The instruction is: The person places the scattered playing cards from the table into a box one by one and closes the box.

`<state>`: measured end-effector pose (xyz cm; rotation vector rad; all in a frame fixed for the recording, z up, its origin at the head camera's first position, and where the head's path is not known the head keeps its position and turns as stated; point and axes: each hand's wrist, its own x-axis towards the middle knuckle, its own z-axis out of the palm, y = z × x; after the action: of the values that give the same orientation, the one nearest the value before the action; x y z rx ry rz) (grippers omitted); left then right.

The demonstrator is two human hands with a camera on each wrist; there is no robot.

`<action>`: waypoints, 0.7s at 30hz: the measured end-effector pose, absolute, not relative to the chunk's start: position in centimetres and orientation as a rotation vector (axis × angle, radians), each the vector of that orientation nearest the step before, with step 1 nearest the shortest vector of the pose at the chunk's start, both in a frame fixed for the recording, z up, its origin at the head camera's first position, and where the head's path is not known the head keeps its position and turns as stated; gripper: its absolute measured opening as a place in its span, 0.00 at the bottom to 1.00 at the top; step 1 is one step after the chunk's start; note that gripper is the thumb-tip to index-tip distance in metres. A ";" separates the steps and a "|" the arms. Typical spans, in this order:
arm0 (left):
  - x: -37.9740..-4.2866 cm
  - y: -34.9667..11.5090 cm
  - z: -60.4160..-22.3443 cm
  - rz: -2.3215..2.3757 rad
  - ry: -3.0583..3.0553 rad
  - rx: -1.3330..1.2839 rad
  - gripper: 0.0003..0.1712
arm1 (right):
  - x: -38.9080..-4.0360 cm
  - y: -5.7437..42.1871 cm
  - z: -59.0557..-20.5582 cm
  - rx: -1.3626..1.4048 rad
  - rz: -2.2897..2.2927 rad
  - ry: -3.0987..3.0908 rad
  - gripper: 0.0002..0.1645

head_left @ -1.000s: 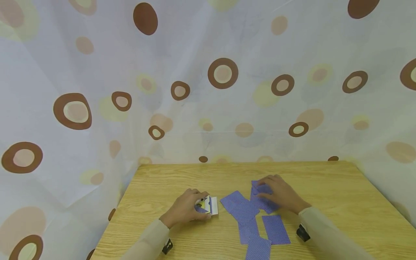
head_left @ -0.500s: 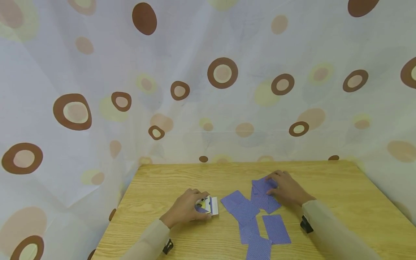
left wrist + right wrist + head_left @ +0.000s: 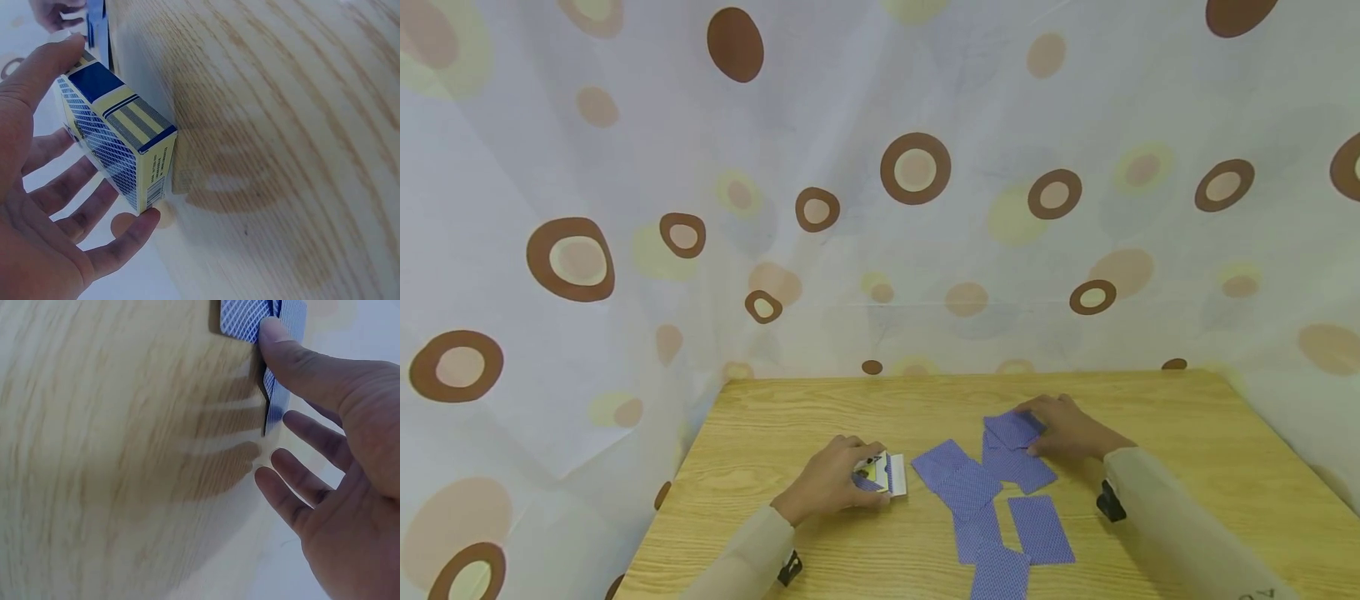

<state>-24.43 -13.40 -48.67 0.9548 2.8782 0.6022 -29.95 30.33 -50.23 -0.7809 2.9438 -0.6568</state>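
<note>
My left hand (image 3: 835,475) grips a playing card box (image 3: 106,125), thumb on one side and fingers on the other. Its white end flap (image 3: 898,475) stands open toward the right, and a card with a yellow and black picture shows at the box. My right hand (image 3: 1067,429) is at the far cluster of blue-backed playing cards, thumb and forefinger at the edges of the top playing card (image 3: 1011,429). In the right wrist view the thumb presses on the cards (image 3: 278,394); the other fingers spread apart, away from them.
Several more blue-backed cards (image 3: 968,492) lie face down, partly overlapping, between the hands and toward the front of the wooden table (image 3: 1180,450). One card (image 3: 1042,530) lies at the right of this group. A spotted curtain (image 3: 917,267) rises behind and beside the table.
My right hand has drawn back to the right from over the far cards and come to the top card's edge, uncovering more of them. The left hand and box have stayed put.
</note>
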 end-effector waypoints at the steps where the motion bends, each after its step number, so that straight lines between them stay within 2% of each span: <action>1: -24.5 -13.4 -48.7 0.600 2.879 0.954 0.45 | -30.0 30.3 -50.1 -0.776 -0.662 2.939 0.41; 11: -24.5 -13.4 -48.6 0.608 2.875 0.947 0.45 | -29.5 30.2 -49.0 -0.692 -0.716 2.876 0.39; 18: -24.3 -13.4 -48.4 0.599 2.877 0.934 0.45 | -29.9 29.9 -49.0 -0.776 -0.677 2.899 0.47; 21: -24.3 -13.4 -48.4 0.612 2.871 0.930 0.45 | -30.2 29.8 -49.2 -0.805 -0.672 2.886 0.47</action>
<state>-24.28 -13.40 -48.45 0.9300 2.8710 0.6119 -30.23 29.85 -49.22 -0.8054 2.8859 -0.6723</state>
